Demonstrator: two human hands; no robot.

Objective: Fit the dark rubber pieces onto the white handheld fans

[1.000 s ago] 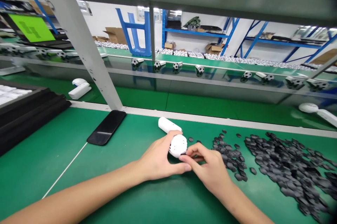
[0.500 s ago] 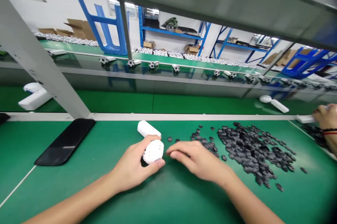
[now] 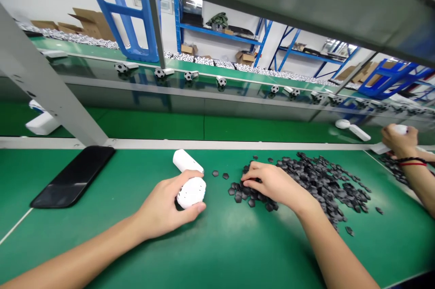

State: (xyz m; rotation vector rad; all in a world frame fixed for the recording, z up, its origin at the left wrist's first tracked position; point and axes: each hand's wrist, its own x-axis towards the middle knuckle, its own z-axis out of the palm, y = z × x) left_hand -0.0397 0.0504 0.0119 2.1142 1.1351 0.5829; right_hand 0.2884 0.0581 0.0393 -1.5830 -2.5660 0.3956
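Observation:
My left hand is closed around a white ball-shaped part with small slots in its surface, thumb and fingers on opposite sides. Just behind it a white rounded block lies on the green worktop; whether the two are joined is hidden. My right hand reaches down into the left part of a heap of black pentagon pieces, thumb and fingertips drawn together in a pinch. What sits between those fingertips, if anything, is hidden. Two loose black pentagon pieces lie between my hands.
A black phone-like slab lies at left beside a slanted metal post. A co-worker's hand holds a white part at right. Beyond the rail, white parts and football-patterned pieces lie on the line.
My right hand has moved right, from beside the white ball-shaped part to the black heap. My left hand keeps its hold. The co-worker's hand has come further into view.

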